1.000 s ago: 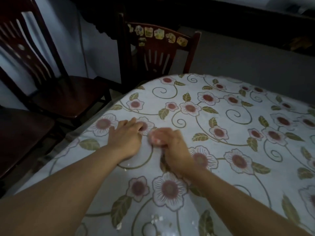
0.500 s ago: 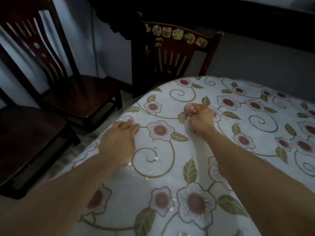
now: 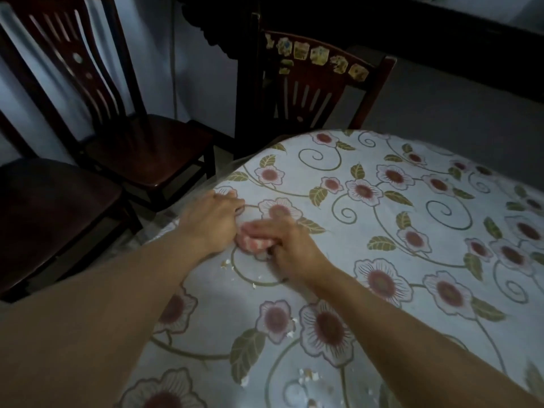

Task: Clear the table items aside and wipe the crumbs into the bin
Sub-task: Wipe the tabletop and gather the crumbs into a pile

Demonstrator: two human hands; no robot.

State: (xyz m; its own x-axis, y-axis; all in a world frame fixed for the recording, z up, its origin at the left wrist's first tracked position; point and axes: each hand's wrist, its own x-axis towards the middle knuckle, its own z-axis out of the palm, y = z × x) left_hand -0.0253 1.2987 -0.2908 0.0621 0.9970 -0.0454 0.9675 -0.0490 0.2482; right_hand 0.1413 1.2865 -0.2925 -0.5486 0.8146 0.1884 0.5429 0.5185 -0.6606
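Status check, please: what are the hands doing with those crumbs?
Right hand grips cloth. Left hand rests on table. Crumbs remain. Nothing blocking.

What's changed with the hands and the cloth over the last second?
The right hand, gripping the pink striped cloth, swept out across the floral tablecloth and back beside the left hand, which stayed flat near the edge. White crumbs remain scattered.

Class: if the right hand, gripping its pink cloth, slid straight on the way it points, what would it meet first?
Probably the left hand: the right hand and pink cloth point left, already almost touching it.
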